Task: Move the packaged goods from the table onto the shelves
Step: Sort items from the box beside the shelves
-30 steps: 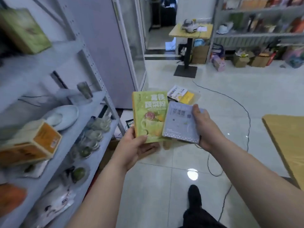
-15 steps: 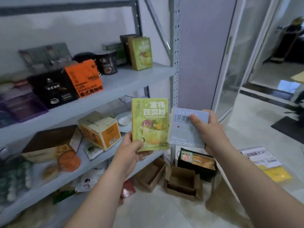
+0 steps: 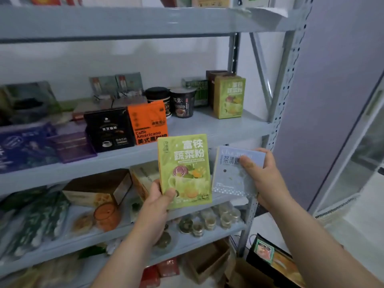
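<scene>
My left hand [image 3: 158,201] grips the lower left corner of a green box [image 3: 185,169] printed with vegetables and a cup, holding it upright. My right hand [image 3: 264,175] holds a pale blue flat packet [image 3: 230,177] by its right side, thumb across the front. Both are held up in front of the grey metal shelving [image 3: 207,129], just below the edge of the middle shelf. A matching green box [image 3: 228,97] stands at the right end of that shelf.
The middle shelf carries an orange coffee box [image 3: 148,123], a black coffee box [image 3: 109,129], two dark cups [image 3: 182,102] and purple packs [image 3: 25,146]. Lower shelves hold boxes, an orange jar [image 3: 107,215] and small jars [image 3: 209,220]. Cardboard boxes [image 3: 207,260] sit on the floor.
My view has turned left and up from the floor to face the shelves. Both hands have stayed shut on their packages and now hold them closer to the middle shelf.
</scene>
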